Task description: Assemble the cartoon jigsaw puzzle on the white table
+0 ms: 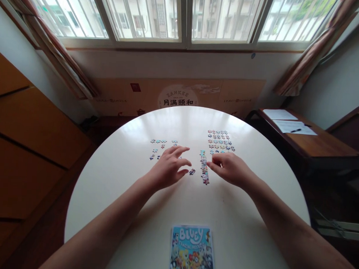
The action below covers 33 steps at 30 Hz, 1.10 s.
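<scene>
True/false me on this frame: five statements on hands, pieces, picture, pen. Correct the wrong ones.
1. The strip of joined pieces lies between the left hand and the right hand. True.
2. The left hand is clenched in a fist. False: its fingers are spread.
3. The small piece by the left thumb is joined to the strip. False: a gap separates them.
4. The picture lies nearer the person than the strip does. True.
5. The pen lies on the round white table. False: it lies on papers on the brown side table.
</scene>
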### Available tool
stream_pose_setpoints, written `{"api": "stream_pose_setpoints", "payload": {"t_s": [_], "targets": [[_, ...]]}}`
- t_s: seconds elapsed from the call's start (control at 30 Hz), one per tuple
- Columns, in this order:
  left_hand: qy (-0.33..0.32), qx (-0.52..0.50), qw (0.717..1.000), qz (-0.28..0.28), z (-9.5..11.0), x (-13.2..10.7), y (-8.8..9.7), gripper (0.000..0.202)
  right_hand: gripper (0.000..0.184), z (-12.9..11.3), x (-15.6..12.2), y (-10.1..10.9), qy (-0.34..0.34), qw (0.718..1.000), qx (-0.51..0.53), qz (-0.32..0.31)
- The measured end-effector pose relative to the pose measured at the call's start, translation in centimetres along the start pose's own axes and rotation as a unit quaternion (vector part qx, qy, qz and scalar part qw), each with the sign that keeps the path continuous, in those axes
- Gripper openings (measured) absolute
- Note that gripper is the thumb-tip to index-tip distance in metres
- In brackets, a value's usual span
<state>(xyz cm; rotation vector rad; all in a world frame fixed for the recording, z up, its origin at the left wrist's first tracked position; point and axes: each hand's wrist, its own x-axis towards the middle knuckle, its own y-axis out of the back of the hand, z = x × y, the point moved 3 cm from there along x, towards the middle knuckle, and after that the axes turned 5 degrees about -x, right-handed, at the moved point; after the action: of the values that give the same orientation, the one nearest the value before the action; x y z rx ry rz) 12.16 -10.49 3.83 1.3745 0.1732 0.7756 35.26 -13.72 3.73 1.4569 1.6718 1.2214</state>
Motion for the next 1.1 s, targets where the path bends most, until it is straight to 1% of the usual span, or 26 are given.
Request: {"api": "stream_pose_setpoints", "payload": {"t_s": [0.07,0.13,0.23,0.37,0.57,0.7,0.77,0.9,1.0,1.1], "targets": [[0.022,0.011,1.0,0.011,0.2,0.0,0.3,0.01,0.025,0.0,0.0,-0.2,0.019,1.0,0.013,-0.018],[0.04,0.017,0.999,0.003,0.6,0.1,0.2,0.012,0.011,0.0,0.0,-0.4,0.052,0.998,0.029,-0.032],[0.057,0.026,0.998,-0.017,1.6,0.5,-0.6,0.018,0.013,0.2,0.0,-0.7,0.094,0.994,0.041,-0.042],[0.073,0.038,0.996,-0.04,2.5,0.8,-1.6,0.015,0.012,0.6,0.1,-1.0,0.126,0.99,0.046,-0.051],[0.082,0.037,0.994,-0.057,2.6,1.0,-1.8,0.014,0.011,0.6,0.0,-0.7,0.149,0.986,0.056,-0.053],[0.095,-0.007,0.993,-0.068,2.3,1.0,-1.5,0.012,0.012,0.5,0.0,-0.7,0.157,0.984,0.057,-0.064],[0.081,-0.037,0.993,-0.08,2.1,0.8,-1.3,0.012,0.013,0.4,-0.1,-0.8,0.162,0.983,0.056,-0.069],[0.005,-0.074,0.992,-0.101,2.4,0.4,-1.2,0.013,0.013,0.1,-0.1,-0.8,0.163,0.982,0.055,-0.079],[-0.04,-0.075,0.992,-0.088,3.3,0.4,-1.5,0.012,0.013,0.0,-0.1,-0.9,0.154,0.983,0.055,-0.089],[-0.056,-0.069,0.994,-0.064,4.4,0.5,-2.1,0.01,0.014,0.0,-0.1,-0.8,0.145,0.984,0.051,-0.09]]}}
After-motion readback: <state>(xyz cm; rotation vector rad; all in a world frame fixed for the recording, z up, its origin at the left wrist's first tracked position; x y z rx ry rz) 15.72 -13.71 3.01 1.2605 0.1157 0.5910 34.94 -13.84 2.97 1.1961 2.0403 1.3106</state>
